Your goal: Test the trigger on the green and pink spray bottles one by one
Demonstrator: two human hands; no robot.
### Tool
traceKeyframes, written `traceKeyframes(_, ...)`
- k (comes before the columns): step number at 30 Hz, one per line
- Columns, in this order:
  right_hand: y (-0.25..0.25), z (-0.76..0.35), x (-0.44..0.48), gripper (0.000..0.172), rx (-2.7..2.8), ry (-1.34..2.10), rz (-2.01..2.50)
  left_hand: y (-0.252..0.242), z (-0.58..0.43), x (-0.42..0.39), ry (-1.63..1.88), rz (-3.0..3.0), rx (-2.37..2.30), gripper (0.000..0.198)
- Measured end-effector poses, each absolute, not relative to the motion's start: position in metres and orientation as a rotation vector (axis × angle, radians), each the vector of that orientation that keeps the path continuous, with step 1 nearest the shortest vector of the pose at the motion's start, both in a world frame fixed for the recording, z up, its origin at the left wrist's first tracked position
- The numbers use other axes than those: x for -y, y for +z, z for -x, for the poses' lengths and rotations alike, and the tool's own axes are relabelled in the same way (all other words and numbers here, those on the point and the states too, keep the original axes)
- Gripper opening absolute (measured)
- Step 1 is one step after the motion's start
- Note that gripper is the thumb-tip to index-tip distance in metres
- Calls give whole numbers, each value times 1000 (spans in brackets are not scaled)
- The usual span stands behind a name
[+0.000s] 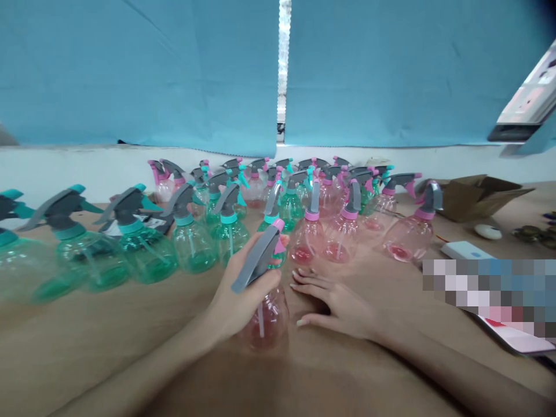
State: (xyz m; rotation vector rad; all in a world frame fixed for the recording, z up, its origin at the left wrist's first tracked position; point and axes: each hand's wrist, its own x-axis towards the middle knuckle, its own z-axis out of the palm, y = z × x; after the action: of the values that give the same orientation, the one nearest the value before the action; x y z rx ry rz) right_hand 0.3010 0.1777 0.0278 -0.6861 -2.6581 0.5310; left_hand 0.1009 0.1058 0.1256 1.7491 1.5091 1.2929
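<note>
My left hand (249, 278) is wrapped round the neck of a pink spray bottle (266, 324) with a grey and pink trigger head. The bottle stands near the front of the table, and a thin tube shows inside it. To its right, my right hand (336, 301) lies low over the tabletop, fingers spread and pointing left, with nothing in it. Just beyond the hands are more pink spray bottles (303, 240). A row of green spray bottles (193, 246) runs off to the left.
Several more pink and green bottles (254, 188) crowd the back by the wall. At right lie an open cardboard box (473, 200), a white computer mouse (487, 231), a small white box (467, 252) and a partly blurred flat item (516, 336). Blue curtains (139, 69) hang behind the table (108, 347).
</note>
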Motion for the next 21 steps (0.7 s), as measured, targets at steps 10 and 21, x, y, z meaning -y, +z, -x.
traceKeyframes(10,33,-305,-174,64,2668,559,738,124,-99,-107,1206,-1748,-1597,33)
traceKeyframes(21,37,-306,-172,64,2656,584,721,126,-100,-108,1237,-1775,-1518,39)
